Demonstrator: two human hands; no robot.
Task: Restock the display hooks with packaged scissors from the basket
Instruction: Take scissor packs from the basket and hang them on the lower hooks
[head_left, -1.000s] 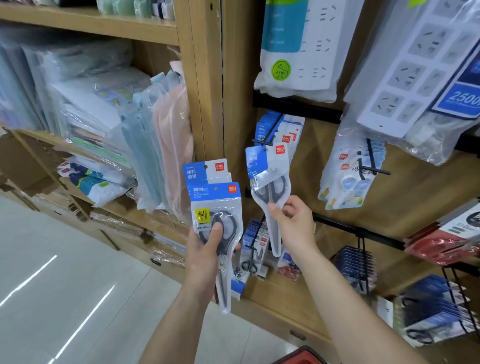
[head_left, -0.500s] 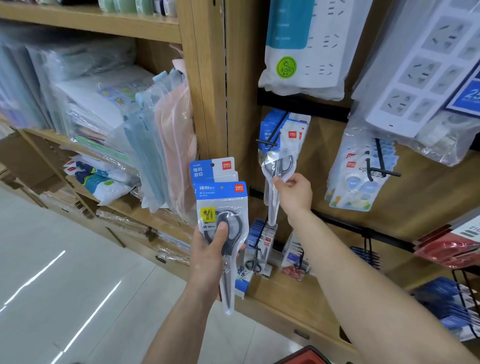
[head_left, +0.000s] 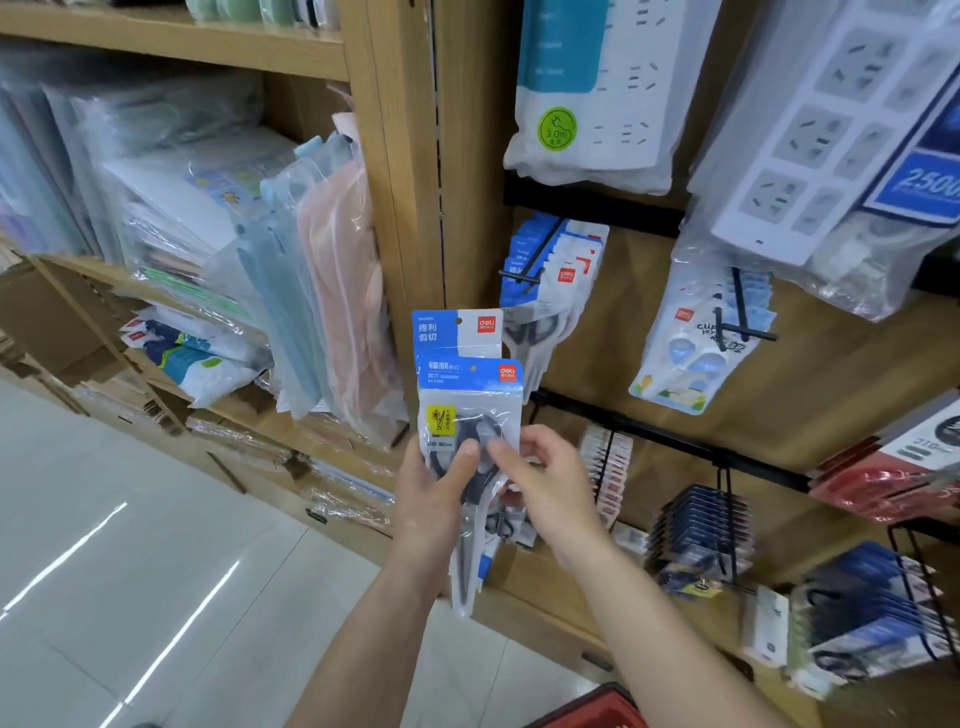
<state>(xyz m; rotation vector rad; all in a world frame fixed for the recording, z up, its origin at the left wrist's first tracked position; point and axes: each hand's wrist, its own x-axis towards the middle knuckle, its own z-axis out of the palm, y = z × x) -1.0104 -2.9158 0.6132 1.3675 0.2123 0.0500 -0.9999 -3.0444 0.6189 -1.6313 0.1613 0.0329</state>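
A red basket's rim (head_left: 597, 709) shows at the bottom edge. The left hand (head_left: 431, 493) grips two overlapped scissors packs, thumb on the front pack (head_left: 470, 410), with the rear pack (head_left: 457, 332) rising behind it. The right hand (head_left: 550, 483) pinches the front pack's right edge. Beyond, more scissors packs (head_left: 566, 270) hang on a display hook (head_left: 524, 273).

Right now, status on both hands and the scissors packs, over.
Left hand grips two scissors packs. Right hand pinches the front pack. Hook above already loaded with packs; path to it looks open.
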